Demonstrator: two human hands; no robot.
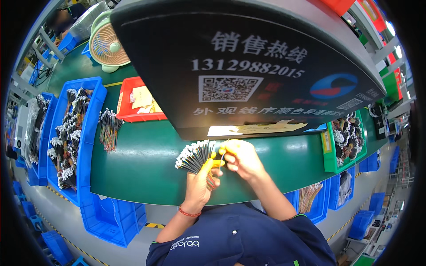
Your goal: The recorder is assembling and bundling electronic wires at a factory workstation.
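Note:
A fanned bundle of cables [198, 156], black-sleeved with white connector ends and coloured wires below, is gripped in my left hand [198, 188]. The connectors point up and to the left over the green work table [146, 173]. Close beside it, my right hand [244, 162] pinches one thin cable [221, 165] between thumb and forefinger. Yellow coverings sit on some fingers of both hands. The right hand's other fingers are curled in. A red bracelet [189, 213] is around my left wrist.
A large black machine [177, 53] overhangs the table in front of me. More cables [109, 128] lie to the left, between a blue bin [98, 94] and a red tray [126, 116]. A green bin [329, 162] stands right, a fan [114, 47] far left. Blue bins [122, 221] sit below the table edge.

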